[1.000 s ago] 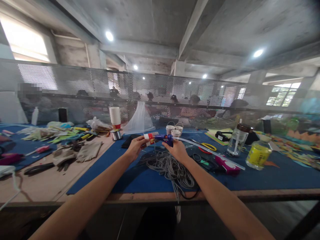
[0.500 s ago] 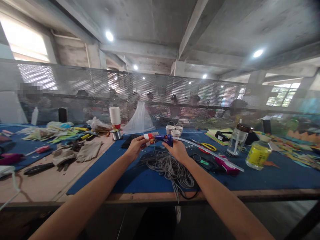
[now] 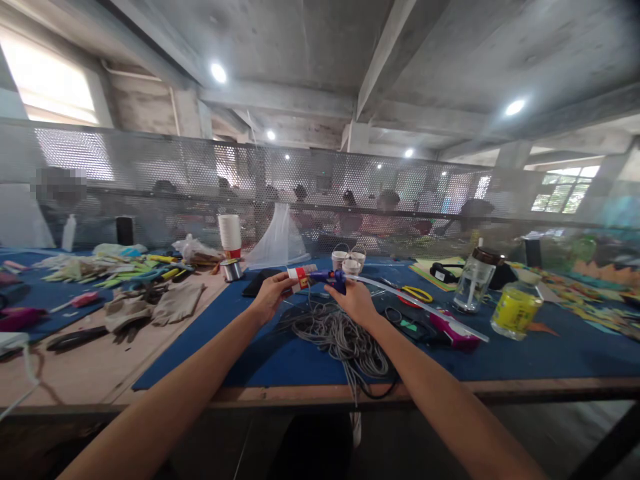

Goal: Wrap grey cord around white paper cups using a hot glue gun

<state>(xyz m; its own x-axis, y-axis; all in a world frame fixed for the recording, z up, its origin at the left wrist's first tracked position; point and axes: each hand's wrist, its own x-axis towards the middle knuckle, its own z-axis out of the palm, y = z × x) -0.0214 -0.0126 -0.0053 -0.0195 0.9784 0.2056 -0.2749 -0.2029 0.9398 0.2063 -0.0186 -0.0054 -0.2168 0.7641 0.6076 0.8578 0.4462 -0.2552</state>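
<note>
My left hand point(image 3: 271, 295) is closed around a paper cup point(image 3: 299, 277) with a red band, tilted on its side above the blue mat. My right hand point(image 3: 358, 301) grips a blue glue gun point(image 3: 336, 279), its nozzle pointing left at the cup; whether the tip touches the cup is too small to tell. From the gun's back a long clear glue stick point(image 3: 425, 303) slants down to the right. Below both hands lies a tangled heap of grey cord point(image 3: 345, 337). Small white cups with loop handles point(image 3: 351, 262) stand just behind the gun.
At the back left stand a stack of paper cups point(image 3: 230, 233) and a wire spool point(image 3: 232, 270). Work gloves point(image 3: 177, 303) lie left. On the right are scissors point(image 3: 417, 294), a glass bottle point(image 3: 475, 283) and a yellow-labelled jar point(image 3: 517, 310). A perforated screen point(image 3: 310, 173) runs behind.
</note>
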